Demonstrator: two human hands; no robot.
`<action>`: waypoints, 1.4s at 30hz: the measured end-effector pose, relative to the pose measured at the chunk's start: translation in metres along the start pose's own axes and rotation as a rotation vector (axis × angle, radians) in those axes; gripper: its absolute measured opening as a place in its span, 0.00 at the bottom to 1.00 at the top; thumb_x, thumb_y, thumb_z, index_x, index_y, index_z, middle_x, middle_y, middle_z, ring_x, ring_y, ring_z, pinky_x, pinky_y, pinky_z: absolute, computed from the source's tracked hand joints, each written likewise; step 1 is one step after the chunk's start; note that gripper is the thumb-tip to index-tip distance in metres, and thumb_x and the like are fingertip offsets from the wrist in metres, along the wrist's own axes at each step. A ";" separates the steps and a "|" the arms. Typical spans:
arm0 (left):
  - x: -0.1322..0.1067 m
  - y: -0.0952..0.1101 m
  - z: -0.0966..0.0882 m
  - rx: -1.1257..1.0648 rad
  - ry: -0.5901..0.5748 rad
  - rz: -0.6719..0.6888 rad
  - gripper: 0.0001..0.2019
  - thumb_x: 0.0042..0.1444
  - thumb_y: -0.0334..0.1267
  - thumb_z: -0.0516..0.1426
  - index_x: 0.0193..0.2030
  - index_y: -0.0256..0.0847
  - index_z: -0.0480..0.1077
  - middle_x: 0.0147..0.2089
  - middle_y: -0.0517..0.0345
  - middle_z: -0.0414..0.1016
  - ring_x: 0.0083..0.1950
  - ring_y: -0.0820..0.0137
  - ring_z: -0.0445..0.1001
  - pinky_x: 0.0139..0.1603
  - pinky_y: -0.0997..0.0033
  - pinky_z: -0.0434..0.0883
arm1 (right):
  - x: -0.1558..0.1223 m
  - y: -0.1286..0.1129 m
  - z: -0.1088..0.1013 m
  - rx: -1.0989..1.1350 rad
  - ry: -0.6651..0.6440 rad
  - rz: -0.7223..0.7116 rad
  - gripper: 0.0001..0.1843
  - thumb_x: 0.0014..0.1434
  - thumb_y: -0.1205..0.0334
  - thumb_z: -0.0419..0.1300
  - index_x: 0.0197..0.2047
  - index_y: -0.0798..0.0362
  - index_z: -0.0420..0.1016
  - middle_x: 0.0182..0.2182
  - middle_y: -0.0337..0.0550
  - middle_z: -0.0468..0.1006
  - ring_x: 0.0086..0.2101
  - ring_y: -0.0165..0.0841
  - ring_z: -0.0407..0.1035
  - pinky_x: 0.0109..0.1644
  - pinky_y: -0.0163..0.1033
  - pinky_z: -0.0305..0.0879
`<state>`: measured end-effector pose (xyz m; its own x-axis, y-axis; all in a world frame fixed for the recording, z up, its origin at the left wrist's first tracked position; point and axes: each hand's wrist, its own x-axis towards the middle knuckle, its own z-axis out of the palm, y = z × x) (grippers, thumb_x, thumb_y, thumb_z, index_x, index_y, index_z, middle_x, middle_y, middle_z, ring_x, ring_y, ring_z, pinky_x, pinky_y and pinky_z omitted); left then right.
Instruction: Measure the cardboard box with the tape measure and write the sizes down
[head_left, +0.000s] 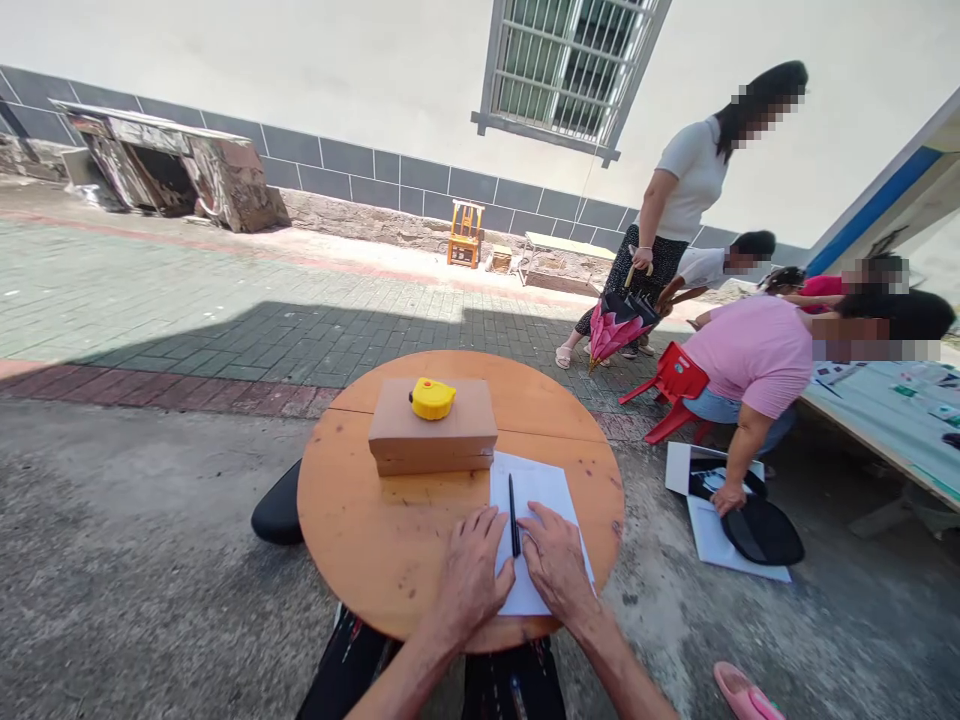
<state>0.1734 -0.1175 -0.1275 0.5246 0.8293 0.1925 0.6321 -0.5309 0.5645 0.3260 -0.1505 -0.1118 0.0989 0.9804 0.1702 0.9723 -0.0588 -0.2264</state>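
Note:
A black pen (513,510) lies lengthwise on white paper (529,475) at the right part of a round wooden table (352,530). My left hand (476,562) rests flat at the paper's left edge, fingers stretched out, left of the pen. On the paper, to the pen's right, my right hand (553,560) lies with its fingers spread. Neither hand grips anything. Behind my left hand sits a closed brown cardboard box (433,455), and on its top is a yellow tape measure (433,400).
A black seat (279,508) stands left of the table. To the right, a person in pink (757,350) bends over an open white box (705,520) beside a long table (885,420). Another person (690,170) stands behind with a folded umbrella (619,325).

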 end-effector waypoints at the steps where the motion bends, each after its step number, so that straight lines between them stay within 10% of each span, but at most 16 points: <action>1: 0.000 0.000 0.000 -0.002 0.000 -0.001 0.26 0.53 0.34 0.53 0.61 0.38 0.64 0.63 0.49 0.66 0.64 0.60 0.61 0.64 0.58 0.57 | 0.000 -0.001 0.000 -0.002 0.013 0.013 0.16 0.62 0.70 0.51 0.46 0.50 0.78 0.56 0.49 0.74 0.55 0.41 0.67 0.57 0.48 0.59; 42: -0.001 -0.003 0.004 0.082 0.048 0.057 0.16 0.54 0.34 0.55 0.50 0.42 0.71 0.59 0.49 0.68 0.60 0.58 0.63 0.60 0.56 0.61 | 0.025 0.020 0.016 -0.048 0.230 -0.014 0.11 0.62 0.68 0.56 0.45 0.51 0.78 0.54 0.49 0.75 0.49 0.43 0.69 0.53 0.48 0.60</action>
<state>0.1730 -0.1176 -0.1333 0.5344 0.8036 0.2621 0.6474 -0.5885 0.4843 0.3447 -0.1242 -0.1275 0.1259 0.9131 0.3879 0.9823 -0.0600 -0.1775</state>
